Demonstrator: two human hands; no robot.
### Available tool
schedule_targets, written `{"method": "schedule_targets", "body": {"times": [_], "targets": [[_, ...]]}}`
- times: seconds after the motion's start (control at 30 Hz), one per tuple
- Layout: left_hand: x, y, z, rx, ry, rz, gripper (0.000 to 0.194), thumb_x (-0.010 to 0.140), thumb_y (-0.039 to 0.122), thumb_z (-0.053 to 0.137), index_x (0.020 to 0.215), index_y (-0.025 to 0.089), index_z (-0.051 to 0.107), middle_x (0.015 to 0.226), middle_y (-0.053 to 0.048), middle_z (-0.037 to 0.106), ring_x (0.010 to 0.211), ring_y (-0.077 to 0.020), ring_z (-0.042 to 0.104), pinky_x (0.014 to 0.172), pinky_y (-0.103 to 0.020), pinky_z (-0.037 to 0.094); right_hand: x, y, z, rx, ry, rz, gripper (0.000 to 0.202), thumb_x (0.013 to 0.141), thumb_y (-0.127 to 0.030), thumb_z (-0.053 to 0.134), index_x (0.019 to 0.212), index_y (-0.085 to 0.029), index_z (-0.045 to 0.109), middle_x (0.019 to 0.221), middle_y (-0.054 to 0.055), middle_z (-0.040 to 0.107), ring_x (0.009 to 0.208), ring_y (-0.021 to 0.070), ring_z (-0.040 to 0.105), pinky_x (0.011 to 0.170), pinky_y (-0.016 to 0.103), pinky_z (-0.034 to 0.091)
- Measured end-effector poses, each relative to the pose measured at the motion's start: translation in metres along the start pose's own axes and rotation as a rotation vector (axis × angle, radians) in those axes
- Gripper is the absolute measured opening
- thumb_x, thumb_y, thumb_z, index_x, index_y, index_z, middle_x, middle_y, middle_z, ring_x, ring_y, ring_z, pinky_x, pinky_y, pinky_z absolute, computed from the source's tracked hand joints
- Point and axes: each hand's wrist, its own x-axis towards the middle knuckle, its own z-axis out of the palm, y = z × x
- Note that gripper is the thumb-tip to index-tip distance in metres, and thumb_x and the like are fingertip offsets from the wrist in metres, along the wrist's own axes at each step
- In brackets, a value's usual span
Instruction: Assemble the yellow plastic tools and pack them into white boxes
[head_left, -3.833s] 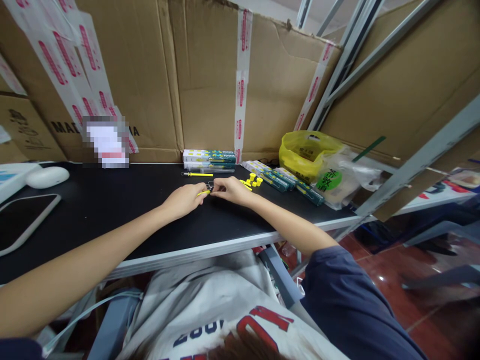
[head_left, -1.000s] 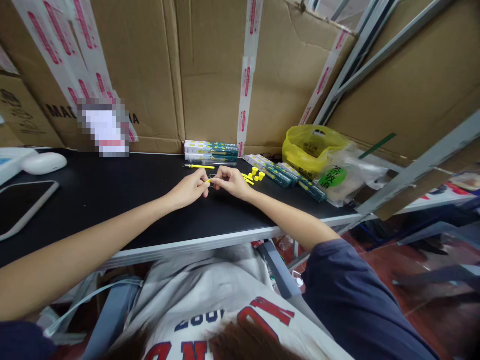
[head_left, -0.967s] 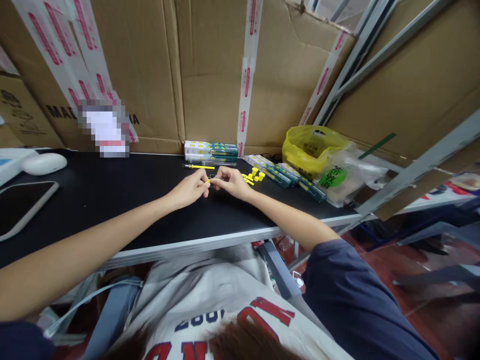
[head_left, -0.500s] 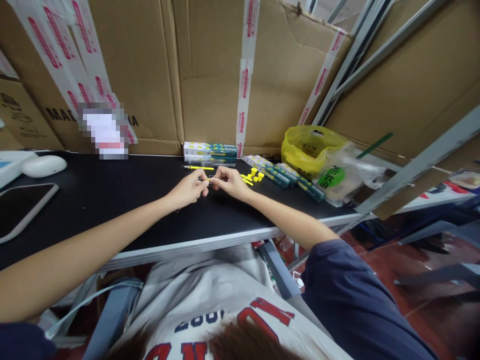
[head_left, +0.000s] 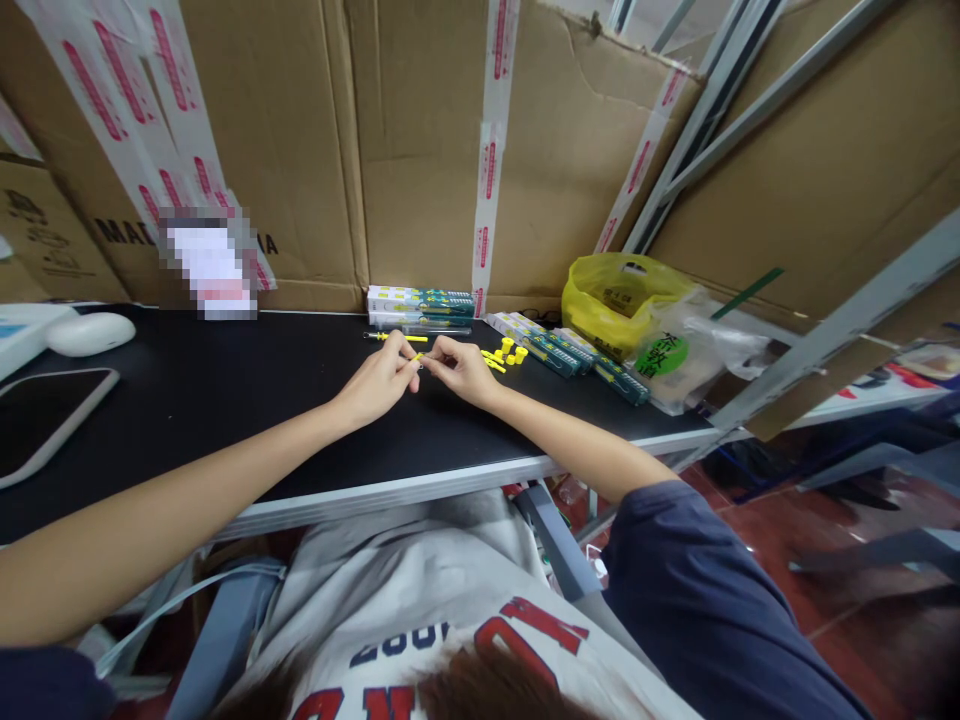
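My left hand (head_left: 386, 378) is closed in a pinch on a small yellow piece (head_left: 418, 356), its exact kind too small to make out. Facing it, my right hand (head_left: 461, 370) pinches at the same spot, and what its fingertips hold is mostly hidden. Just beyond my hands lies a thin yellow-and-dark rod (head_left: 401, 337) on the black tabletop. Several yellow caps (head_left: 508, 350) and short yellow strips (head_left: 493, 362) lie to the right of my right hand.
Slim printed boxes (head_left: 420, 301) are stacked by the cardboard wall, with more boxes (head_left: 551, 350) to the right. A yellow plastic bag (head_left: 619, 300) and a clear bag (head_left: 679, 365) stand farther right. A phone (head_left: 52, 415) and white mouse (head_left: 90, 334) lie left.
My left hand has turned slightly and its fingers have shifted. More of the yellow piece shows between my hands. The things on the table have not moved.
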Motion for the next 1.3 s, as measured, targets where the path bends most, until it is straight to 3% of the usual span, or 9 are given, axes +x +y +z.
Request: {"method": "schedule_targets", "body": {"times": [0.13, 0.43, 0.77, 0.9, 1.03, 1.17, 1.3], "targets": [[0.003, -0.005, -0.002, 0.014, 0.011, 0.043, 0.011, 0.088, 0.027, 0.047, 0.092, 0.024, 0.037, 0.066, 0.004, 0.066, 0.054, -0.0126, 0.053, 0.059, -0.026, 0.039, 0.001, 0.001, -0.002, -0.018, -0.005, -0.005, 0.034, 0.092, -0.046, 0.057, 0.074, -0.018, 0.049, 0.068, -0.001, 0.056, 0.061, 0.0108, 0.051, 0.062, 0.024, 0.042], [0.003, -0.001, -0.004, -0.088, -0.066, -0.034, 0.020, 0.086, 0.037, 0.053, 0.089, 0.023, 0.040, 0.056, 0.008, 0.060, 0.042, -0.0087, 0.043, 0.049, -0.023, 0.034, 0.003, 0.004, -0.005, -0.134, -0.082, -0.121, 0.013, 0.091, -0.030, 0.056, 0.087, -0.019, 0.052, 0.085, 0.002, 0.056, 0.076, 0.0139, 0.054, 0.069, 0.026, 0.047], [0.009, -0.013, -0.007, -0.130, -0.139, -0.077, 0.014, 0.087, 0.034, 0.049, 0.085, 0.024, 0.040, 0.053, 0.005, 0.064, 0.037, -0.0090, 0.041, 0.044, -0.021, 0.033, 0.003, -0.004, -0.006, -0.031, -0.167, -0.062, 0.019, 0.093, -0.036, 0.057, 0.098, -0.017, 0.056, 0.092, 0.004, 0.064, 0.084, 0.0159, 0.062, 0.081, 0.029, 0.050], [0.009, -0.008, -0.008, -0.140, -0.143, -0.116, 0.014, 0.085, 0.030, 0.053, 0.084, 0.023, 0.040, 0.053, 0.003, 0.066, 0.035, -0.0091, 0.041, 0.041, -0.020, 0.031, 0.003, -0.003, -0.006, -0.005, -0.204, -0.026, 0.020, 0.093, -0.035, 0.057, 0.102, -0.017, 0.057, 0.083, 0.001, 0.062, 0.075, 0.0134, 0.059, 0.075, 0.026, 0.048], [0.012, -0.005, -0.009, -0.195, -0.145, -0.228, 0.017, 0.083, 0.025, 0.057, 0.085, 0.023, 0.041, 0.053, 0.003, 0.066, 0.033, -0.0087, 0.038, 0.035, -0.019, 0.030, 0.003, -0.002, -0.007, -0.133, -0.211, -0.087, 0.018, 0.094, -0.029, 0.057, 0.106, -0.017, 0.062, 0.077, -0.001, 0.059, 0.070, 0.0125, 0.054, 0.072, 0.024, 0.043], [0.018, -0.005, -0.017, -0.320, -0.073, -0.339, 0.024, 0.078, 0.022, 0.065, 0.090, 0.021, 0.044, 0.067, -0.002, 0.071, 0.036, -0.0098, 0.050, 0.035, -0.020, 0.038, 0.005, 0.004, -0.010, -0.232, -0.205, -0.047, 0.014, 0.092, -0.026, 0.060, 0.100, -0.016, 0.066, 0.075, -0.001, 0.060, 0.070, 0.0121, 0.055, 0.070, 0.023, 0.040], [0.025, -0.006, -0.035, -0.573, 0.029, -0.427, 0.026, 0.075, 0.028, 0.068, 0.095, 0.020, 0.053, 0.097, -0.010, 0.076, 0.060, -0.0202, 0.072, 0.048, -0.029, 0.056, 0.007, 0.014, -0.013, -0.194, -0.145, 0.034, 0.016, 0.091, -0.030, 0.062, 0.097, -0.016, 0.065, 0.072, -0.001, 0.063, 0.066, 0.0113, 0.054, 0.068, 0.022, 0.040]]}}
